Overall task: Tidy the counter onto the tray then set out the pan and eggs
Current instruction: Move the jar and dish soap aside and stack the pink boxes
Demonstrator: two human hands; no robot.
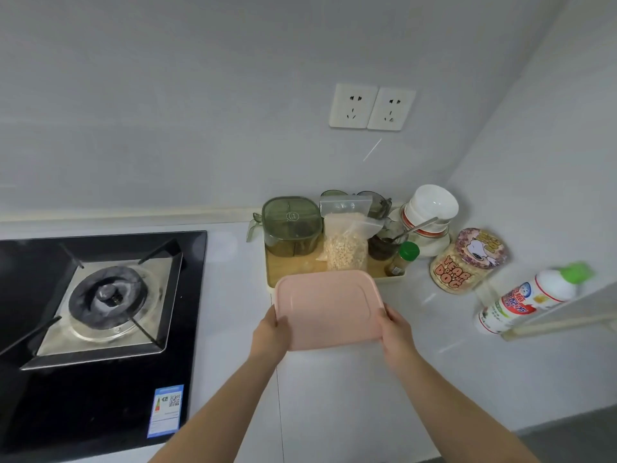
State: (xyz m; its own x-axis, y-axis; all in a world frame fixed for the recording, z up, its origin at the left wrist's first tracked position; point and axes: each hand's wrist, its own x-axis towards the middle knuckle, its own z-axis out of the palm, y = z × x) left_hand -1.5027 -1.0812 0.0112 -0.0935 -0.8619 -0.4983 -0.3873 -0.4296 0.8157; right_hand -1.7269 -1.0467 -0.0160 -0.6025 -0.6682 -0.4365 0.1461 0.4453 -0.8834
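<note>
A pink rectangular board (327, 305) hovers over the white counter, held at its two near corners. My left hand (272, 332) grips its left edge and my right hand (397, 332) grips its right edge. Its far edge overlaps the front rim of a cream tray (395, 279) with a wooden floor. On that tray stand a green divided container (292, 225), a clear bag of pale grains (345, 243), a dark glass jar (384, 243) with a spoon in it, and a small green-capped spice bottle (402, 259). No pan or eggs are in view.
A black gas hob (100, 329) with one burner fills the left. Right of the tray are stacked white bowls (429, 212), a printed snack jar (469, 259) and a spray bottle (531, 295) lying on its side. Two wall sockets (372, 106) sit above.
</note>
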